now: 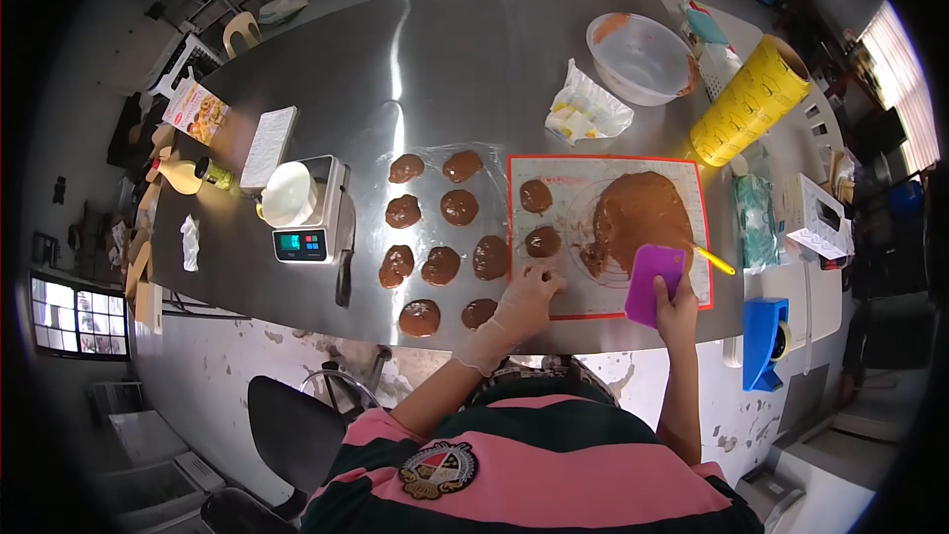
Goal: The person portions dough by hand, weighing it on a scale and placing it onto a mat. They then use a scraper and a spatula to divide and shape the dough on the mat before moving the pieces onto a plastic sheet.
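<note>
In my right hand [677, 311] is a purple dough scraper [650, 287], held at the near edge of a large spread of brown, chocolate-like dough [643, 213]. That dough lies on a red-bordered baking mat [568, 305]. My left hand [526, 305], in a clear glove, hovers over the mat's near left corner with its fingers curled together; what they hold, if anything, is hidden. Just beyond it sit two brown dough portions, one being this round piece [543, 241]. Several more portions [440, 265] rest on plastic film left of the mat. A yellow-handled tool [715, 260] lies at the mat's right edge.
A digital scale [301, 245] carries a white bowl [290, 194] on the left, beside a dark-handled knife [344, 279]. Farther back are a crumpled wrapper [588, 109], a smeared plastic bowl [643, 59] and a yellow film roll [751, 101]. A blue tape dispenser [761, 346] is at right.
</note>
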Action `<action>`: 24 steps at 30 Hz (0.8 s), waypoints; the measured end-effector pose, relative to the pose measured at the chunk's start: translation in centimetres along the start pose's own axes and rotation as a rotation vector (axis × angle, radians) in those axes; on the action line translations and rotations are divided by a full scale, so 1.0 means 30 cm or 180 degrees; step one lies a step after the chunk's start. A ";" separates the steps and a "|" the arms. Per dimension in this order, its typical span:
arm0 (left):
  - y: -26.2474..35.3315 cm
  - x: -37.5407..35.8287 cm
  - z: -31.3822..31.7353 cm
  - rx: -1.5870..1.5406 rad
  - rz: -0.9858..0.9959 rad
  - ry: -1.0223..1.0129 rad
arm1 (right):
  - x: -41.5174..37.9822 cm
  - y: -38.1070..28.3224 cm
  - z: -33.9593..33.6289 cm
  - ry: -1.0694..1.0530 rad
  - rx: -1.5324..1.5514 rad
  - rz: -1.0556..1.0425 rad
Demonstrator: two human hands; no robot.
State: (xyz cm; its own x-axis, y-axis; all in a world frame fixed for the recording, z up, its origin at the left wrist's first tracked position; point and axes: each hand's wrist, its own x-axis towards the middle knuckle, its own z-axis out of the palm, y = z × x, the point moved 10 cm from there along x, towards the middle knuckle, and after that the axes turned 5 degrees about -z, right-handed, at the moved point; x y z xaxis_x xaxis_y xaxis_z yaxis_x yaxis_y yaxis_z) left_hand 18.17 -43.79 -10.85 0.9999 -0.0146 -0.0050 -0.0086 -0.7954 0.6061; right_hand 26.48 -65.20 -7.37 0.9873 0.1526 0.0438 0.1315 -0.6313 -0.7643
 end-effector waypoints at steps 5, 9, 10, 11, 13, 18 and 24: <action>-0.003 -0.024 0.098 0.0021 -0.0296 -0.0185 | 0.078 0.088 -0.017 -0.0345 -0.0116 -0.0014; 0.029 -0.020 -0.004 -0.0706 -0.0423 0.0451 | 0.129 0.083 -0.016 -0.0500 0.0068 -0.0264; 0.030 -0.014 0.003 -0.0703 -0.0417 0.0461 | 0.142 0.081 -0.013 -0.0555 0.0169 -0.0270; 0.008 -0.012 0.009 -0.0923 -0.0565 0.0570 | 0.156 0.094 -0.006 -0.0624 0.0104 -0.0290; -0.060 -0.016 0.088 -0.1373 -0.1338 -0.0012 | 0.181 0.113 0.003 -0.0693 -0.0021 -0.0291; 0.085 0.056 0.022 0.0389 -0.0571 0.0615 | 0.189 0.117 -0.044 -0.0745 -0.0070 -0.0192; 0.066 0.147 0.109 0.0487 -0.1146 0.0161 | 0.182 0.238 -0.107 -0.0624 0.0060 -0.0295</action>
State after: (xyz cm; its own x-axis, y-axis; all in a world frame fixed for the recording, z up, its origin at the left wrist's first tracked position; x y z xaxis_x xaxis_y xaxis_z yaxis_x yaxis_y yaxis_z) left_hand 22.52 -47.41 -12.26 0.9386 0.3088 -0.1540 0.3449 -0.8253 0.4471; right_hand 33.10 -71.32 -10.53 0.9346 0.3554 -0.0102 0.2173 -0.5936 -0.7749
